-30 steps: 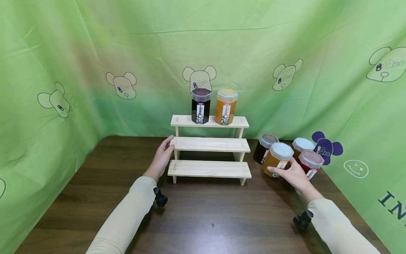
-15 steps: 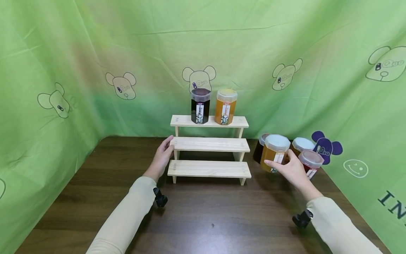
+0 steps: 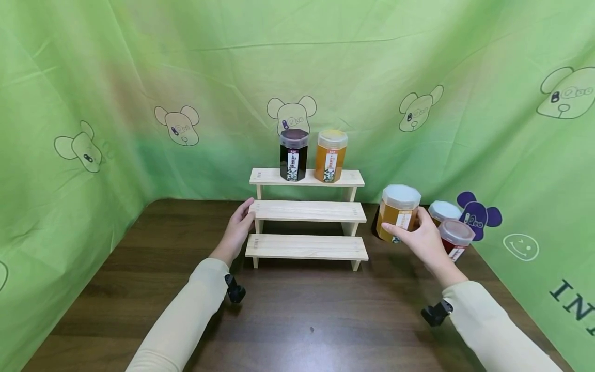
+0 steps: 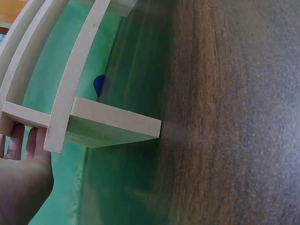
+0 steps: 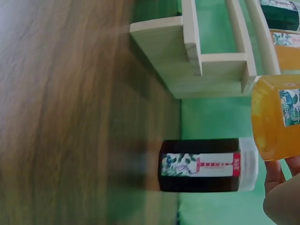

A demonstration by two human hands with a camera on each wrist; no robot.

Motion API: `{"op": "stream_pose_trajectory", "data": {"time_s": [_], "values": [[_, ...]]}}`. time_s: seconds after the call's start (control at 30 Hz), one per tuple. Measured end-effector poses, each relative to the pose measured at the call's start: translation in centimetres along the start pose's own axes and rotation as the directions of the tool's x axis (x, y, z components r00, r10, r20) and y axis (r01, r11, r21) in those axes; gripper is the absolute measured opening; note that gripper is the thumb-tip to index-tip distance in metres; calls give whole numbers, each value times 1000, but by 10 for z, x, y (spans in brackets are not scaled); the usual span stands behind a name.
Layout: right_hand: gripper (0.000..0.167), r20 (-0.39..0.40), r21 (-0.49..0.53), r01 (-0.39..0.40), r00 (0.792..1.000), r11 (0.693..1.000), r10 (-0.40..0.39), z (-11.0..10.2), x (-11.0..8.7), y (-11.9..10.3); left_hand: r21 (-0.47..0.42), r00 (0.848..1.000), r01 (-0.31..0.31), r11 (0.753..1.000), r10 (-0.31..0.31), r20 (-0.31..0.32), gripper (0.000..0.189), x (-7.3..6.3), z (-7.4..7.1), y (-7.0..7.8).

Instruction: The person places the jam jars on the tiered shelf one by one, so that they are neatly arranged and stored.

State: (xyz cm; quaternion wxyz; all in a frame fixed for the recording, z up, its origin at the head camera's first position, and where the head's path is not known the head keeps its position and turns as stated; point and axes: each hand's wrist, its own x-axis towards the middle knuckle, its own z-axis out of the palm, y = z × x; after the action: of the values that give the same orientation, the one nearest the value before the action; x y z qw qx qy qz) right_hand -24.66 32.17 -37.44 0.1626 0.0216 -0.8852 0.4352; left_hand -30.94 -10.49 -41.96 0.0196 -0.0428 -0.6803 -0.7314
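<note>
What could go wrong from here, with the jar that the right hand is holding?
The lifted amber jar could slip from the right hand. It might also knock over the dark jar, which it mostly hides in the head view. If it bumps the wooden rack, held at one end by the left hand, the two jars on the top step may topple.

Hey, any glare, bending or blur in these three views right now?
Head view: pale glare on the wood-grain tabletop, front and center; left wrist view: boards of the three-tier wooden stand look bowed; right wrist view: tabletop grain looks smeary, glare at upper left, while the dark lidded jar looks sharper.
</note>
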Motion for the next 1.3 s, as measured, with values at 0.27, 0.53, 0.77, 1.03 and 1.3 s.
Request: {"op": "stream_pose_trajectory", "data": {"time_s": [0.27, 0.53, 0.77, 1.03, 1.3], "values": [[76, 9, 31, 9, 1000, 999, -9, 9, 4, -16, 0, 1000, -6, 1000, 6, 0, 51, 1, -1, -1], [73, 21, 86, 17, 1000, 996, -19, 25, 9, -33, 11, 1000, -13, 1000, 13, 6, 53, 1, -2, -1], [74, 69, 150, 52, 996, 987, -62, 43, 14, -47, 10, 1000, -8, 1000, 8, 5, 52, 1, -1, -1], [76, 103, 275, 63, 990, 959, -94, 68, 21, -64, 18, 1000, -18, 1000, 18, 7, 52, 1, -1, -2], [81, 106, 289, 50, 991, 956, -84, 94, 23, -78, 40, 1000, -15, 999, 14, 1, 52, 0, 0, -1]]}}
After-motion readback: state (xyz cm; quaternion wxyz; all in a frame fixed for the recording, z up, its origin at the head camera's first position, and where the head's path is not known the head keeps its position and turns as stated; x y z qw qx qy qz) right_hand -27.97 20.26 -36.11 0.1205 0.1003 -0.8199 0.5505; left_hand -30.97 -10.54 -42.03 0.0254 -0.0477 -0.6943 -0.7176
